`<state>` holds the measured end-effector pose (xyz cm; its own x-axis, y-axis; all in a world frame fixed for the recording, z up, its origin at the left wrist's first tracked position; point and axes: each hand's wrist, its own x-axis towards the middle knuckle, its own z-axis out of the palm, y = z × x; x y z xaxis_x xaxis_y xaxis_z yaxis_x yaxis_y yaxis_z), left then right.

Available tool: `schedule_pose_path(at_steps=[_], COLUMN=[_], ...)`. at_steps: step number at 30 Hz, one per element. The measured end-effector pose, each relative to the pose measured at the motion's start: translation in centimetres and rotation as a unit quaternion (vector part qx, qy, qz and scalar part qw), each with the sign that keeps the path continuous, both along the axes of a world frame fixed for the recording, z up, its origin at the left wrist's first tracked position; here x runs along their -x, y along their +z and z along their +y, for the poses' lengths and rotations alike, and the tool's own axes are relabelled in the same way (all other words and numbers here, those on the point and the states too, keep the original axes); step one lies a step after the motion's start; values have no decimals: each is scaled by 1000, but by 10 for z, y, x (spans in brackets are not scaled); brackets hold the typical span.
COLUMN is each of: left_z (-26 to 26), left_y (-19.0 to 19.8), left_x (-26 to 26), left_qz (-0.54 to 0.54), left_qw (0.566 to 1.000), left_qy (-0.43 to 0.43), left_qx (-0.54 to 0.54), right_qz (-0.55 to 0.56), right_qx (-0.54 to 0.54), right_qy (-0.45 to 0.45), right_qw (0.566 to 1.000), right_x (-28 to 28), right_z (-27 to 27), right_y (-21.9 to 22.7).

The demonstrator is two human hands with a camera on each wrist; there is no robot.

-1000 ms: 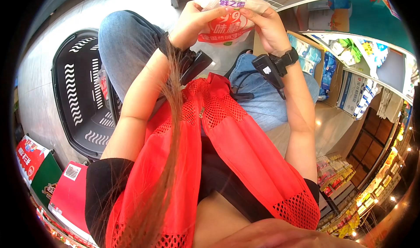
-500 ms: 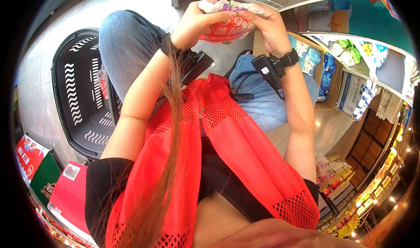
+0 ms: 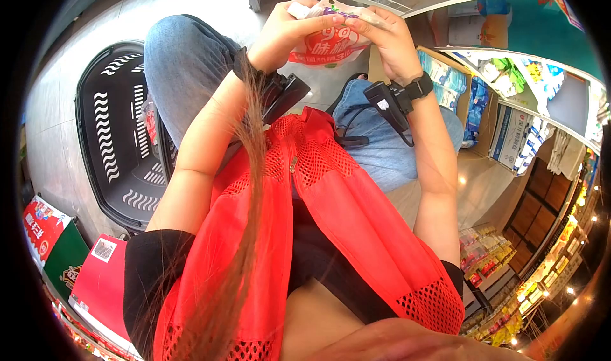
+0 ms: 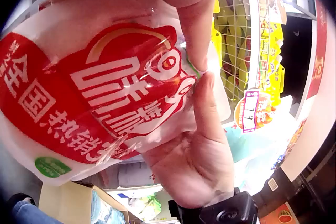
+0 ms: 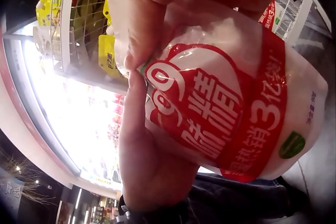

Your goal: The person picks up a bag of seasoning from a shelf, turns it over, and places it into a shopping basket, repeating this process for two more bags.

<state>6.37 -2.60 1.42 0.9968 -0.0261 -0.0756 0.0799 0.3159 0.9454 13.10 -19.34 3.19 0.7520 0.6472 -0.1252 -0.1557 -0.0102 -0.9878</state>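
Note:
A white and red plastic bag with Chinese lettering is held up between both hands at the top of the head view. My left hand grips its left side and my right hand its right side, thumbs nearly meeting on the front near the top. In the left wrist view the bag looks creased where the thumbs press. The right wrist view shows the bag bulging below the thumbs, its red band facing the camera. Fingers behind the bag are mostly hidden.
A black shopping basket stands on the floor at the left, a red packet partly visible inside. Shelves and an open cardboard box of blue packs are at the right. Red boxes lie at the lower left.
The bag's upper part has folded back under the thumbs since a second ago, and its printed front has tilted slightly. Both hands keep their grip in nearly the same place.

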Motion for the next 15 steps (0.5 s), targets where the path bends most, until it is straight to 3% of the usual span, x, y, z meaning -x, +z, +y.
schedule_pose_path(at_steps=[8, 11, 15], left_z=[-1, 5, -2], left_y=[-4, -2, 2], left_x=[-2, -2, -1], left_qz=[-2, 19, 30], left_qw=[1000, 1000, 998], left_qy=[-8, -15, -1], left_qx=[24, -13, -53], right_qz=[12, -36, 41], right_qx=[-12, -25, -82], right_qy=[-9, -38, -120], right_qw=[1000, 998, 988], right_x=[2, 1, -7], right_z=[2, 4, -5], right_y=[2, -1, 2])
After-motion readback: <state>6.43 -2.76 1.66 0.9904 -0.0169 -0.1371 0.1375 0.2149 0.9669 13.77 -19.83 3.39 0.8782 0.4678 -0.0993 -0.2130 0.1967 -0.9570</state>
